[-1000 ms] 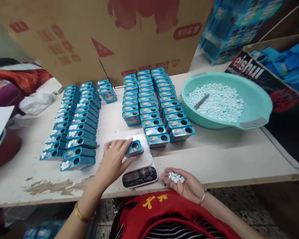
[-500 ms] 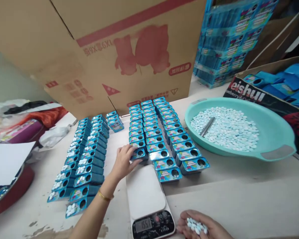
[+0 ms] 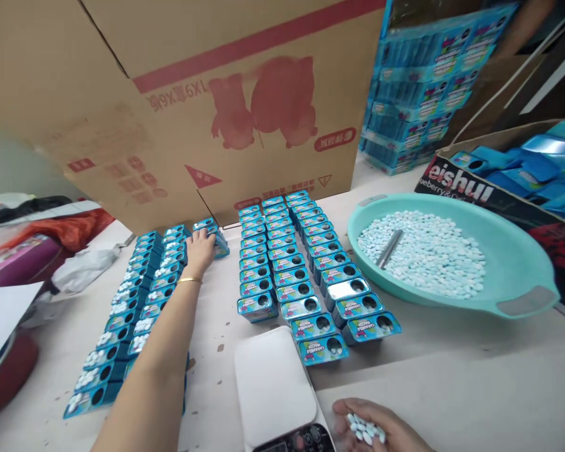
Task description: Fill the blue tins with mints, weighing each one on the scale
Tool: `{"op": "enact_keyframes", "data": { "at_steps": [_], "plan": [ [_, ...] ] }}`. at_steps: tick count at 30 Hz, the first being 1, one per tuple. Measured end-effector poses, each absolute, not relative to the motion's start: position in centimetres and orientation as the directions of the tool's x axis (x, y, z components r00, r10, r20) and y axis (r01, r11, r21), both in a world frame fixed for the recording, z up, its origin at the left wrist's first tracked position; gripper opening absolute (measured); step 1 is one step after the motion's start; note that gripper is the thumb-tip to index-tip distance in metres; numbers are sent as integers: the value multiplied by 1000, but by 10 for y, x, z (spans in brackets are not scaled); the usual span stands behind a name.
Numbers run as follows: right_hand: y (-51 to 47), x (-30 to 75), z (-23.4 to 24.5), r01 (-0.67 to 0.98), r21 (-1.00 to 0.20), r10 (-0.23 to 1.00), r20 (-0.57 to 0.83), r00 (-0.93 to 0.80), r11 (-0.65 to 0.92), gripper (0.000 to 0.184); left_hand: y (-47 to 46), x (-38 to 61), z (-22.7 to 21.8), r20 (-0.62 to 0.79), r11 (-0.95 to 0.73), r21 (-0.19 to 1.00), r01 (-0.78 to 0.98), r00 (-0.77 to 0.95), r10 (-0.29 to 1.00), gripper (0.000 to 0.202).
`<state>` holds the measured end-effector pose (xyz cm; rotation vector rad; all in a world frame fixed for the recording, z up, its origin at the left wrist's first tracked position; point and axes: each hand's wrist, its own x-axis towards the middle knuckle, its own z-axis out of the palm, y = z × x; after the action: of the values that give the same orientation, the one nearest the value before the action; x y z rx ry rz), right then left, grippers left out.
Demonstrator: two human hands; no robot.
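Note:
My left hand [image 3: 200, 250] reaches to the back left, its fingers curled over a blue candy tin [image 3: 221, 246] in a small group by the carton. Cupped palm up at the bottom, my right hand [image 3: 381, 422] holds several pale blue candies [image 3: 365, 430]. Beside it lies a white kitchen scale [image 3: 275, 383] with a bare platform; its display is mostly cut off. Rows of blue tins with round holes [image 3: 292, 276] stand behind the scale. Left of them, more tins [image 3: 117, 307] carry little heaps of candies on top, partly hidden by my left forearm.
A turquoise basin [image 3: 513, 263] of pale candies, with a metal rod [image 3: 390, 249] lying in it, sits on the right. Behind stand a large cardboard carton [image 3: 169, 125], stacked wrapped blue packs [image 3: 414, 94] and a box of blue tins [image 3: 456, 182]. A red tub [image 3: 14, 370] is at left.
My left hand has left the front tin of the middle rows and moved back and left to the small group. My right hand still cups the candies. The view has shifted slightly.

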<state>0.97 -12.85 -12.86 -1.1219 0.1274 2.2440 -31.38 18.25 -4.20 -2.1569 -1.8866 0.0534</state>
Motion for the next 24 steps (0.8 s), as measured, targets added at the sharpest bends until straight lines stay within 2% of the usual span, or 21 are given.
{"op": "enact_keyframes", "data": {
  "at_steps": [4, 8, 11, 14, 19, 24],
  "plan": [
    [-117, 6, -123, -479, -344, 550, -732, -402, -808, 20, 147, -314, -18, 70, -170, -280, 945, 197, 978, 21],
    [-102, -1, -122, -369, -487, 611, -648, -455, -792, 20, 69, -315, 22, 34, -247, -294, 923, 268, 963, 27],
    [-94, -8, -123, -305, -573, 637, -573, -515, -761, 26, -1, -301, 42, 1, -412, -183, 893, 419, 908, 24],
    [-91, -19, -127, -277, -568, 615, -580, -534, -775, 19, -55, -275, 42, -39, -500, -103, 860, 499, 866, 19],
    [-91, -52, -131, -289, -564, 600, -504, -622, -773, 21, -91, -249, 14, -128, -487, -81, 869, 476, 870, 12],
    [-90, -73, -130, -300, -529, 584, -529, -615, -794, 18, -93, -261, 4, -179, -464, -86, 882, 444, 878, 14]
  ]
}}
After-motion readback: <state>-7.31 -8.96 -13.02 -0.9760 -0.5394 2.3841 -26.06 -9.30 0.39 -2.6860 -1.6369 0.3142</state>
